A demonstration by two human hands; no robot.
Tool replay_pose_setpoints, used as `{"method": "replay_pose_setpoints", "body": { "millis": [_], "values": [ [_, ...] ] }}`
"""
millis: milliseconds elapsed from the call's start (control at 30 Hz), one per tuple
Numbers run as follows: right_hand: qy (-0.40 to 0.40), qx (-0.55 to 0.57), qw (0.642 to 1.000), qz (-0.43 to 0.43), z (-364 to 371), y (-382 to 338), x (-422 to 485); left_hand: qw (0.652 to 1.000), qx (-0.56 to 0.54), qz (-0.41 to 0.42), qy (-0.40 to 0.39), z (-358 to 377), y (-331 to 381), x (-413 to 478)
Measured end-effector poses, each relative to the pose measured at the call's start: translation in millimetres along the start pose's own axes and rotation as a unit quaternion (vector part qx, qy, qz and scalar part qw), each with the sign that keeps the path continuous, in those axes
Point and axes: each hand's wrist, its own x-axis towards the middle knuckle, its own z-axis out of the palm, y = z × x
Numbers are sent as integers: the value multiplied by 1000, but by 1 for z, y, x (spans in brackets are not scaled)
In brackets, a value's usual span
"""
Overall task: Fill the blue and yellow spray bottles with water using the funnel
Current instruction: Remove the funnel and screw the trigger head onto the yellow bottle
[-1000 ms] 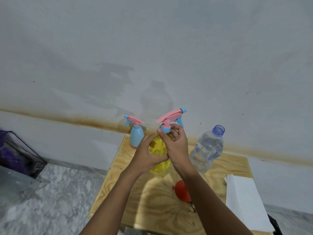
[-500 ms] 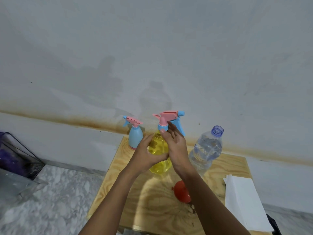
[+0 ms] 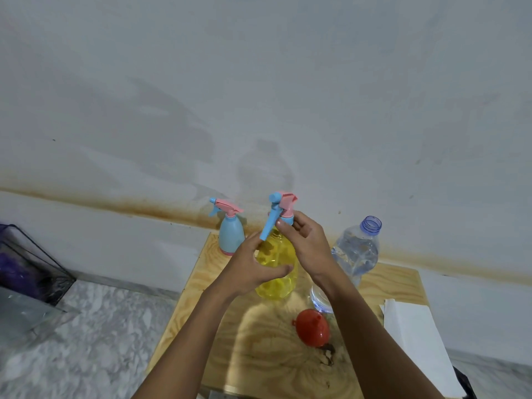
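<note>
While the yellow spray bottle [image 3: 275,269] is held upright just above the bench [image 3: 388,286], between both hands, its body is wrapped by the left hand [image 3: 253,267] and its blue collar is pinched by the fingertips of the right hand [image 3: 306,243]. The long axis runs vertically, with the pink trigger head [image 3: 280,207] at the top, so unscrewing is judged to turn about that axis. The red funnel [image 3: 312,331] lies nearer the right hand, the blue spray bottle [image 3: 230,234] nearer the left, and the open water bottle [image 3: 357,251] just right.

water bottle [image 3: 355,251] base behind right forearm, white paper [image 3: 414,338] cropped
</note>
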Motion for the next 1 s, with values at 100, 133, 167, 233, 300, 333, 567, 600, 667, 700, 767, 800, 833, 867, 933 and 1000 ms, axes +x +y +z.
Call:
{"method": "replay_pose_setpoints", "body": {
  "millis": [100, 133, 167, 233, 300, 333, 567, 600, 667, 700, 767, 800, 833, 867, 933, 1000],
  "values": [
    [72, -42, 997, -8, 9, 4, -1, 1000, 9, 7, -17, 3, -1, 0],
    [73, -58, 996, -11, 10, 4, -2, 1000, 14, 8, -23, 3, -1, -1],
    [54, -63, 997, -10, 9, 2, -2, 1000, 11, 5, -28, 4, -1, -2],
    [-12, -29, 999, 3, 2, -1, -1, 1000, -5, -6, -30, 1, -2, -3],
    [-57, -13, 998, 8, -7, -5, 0, 999, -12, -11, -31, -3, -1, -3],
    [-61, -31, 998, 1, -11, -6, 1, 999, -12, -10, -33, -4, -1, -2],
    [5, -143, 989, -47, -3, -1, -2, 1000, -12, 3, 17, 3, 6, -1],
    [25, -160, 985, -54, 0, 2, -3, 1000, -14, 12, 22, 4, 7, -1],
    [65, -197, 976, -63, 5, 8, -5, 999, -17, 17, 27, 5, 7, -1],
    [85, -212, 971, -67, 8, 10, -5, 999, -20, 15, 23, 6, 6, -1],
    [113, -225, 965, -73, 12, 11, -6, 1000, -24, 7, 16, 6, 3, -1],
    [117, -221, 965, -73, 13, 10, -6, 1000, -24, 6, 15, 5, 2, -1],
    [115, -209, 969, -69, 13, 10, -6, 1000, -24, 5, 12, 4, 1, 0],
    [105, -187, 975, -62, 11, 9, -6, 1000, -24, 5, 8, 3, 1, -1],
    [74, -134, 987, -46, 6, 7, -4, 1000, -26, -8, -2, -1, -1, -1],
    [31, -78, 996, -29, -1, 3, -3, 999, -33, -35, -1, -5, -7, -2]
  ]
}}
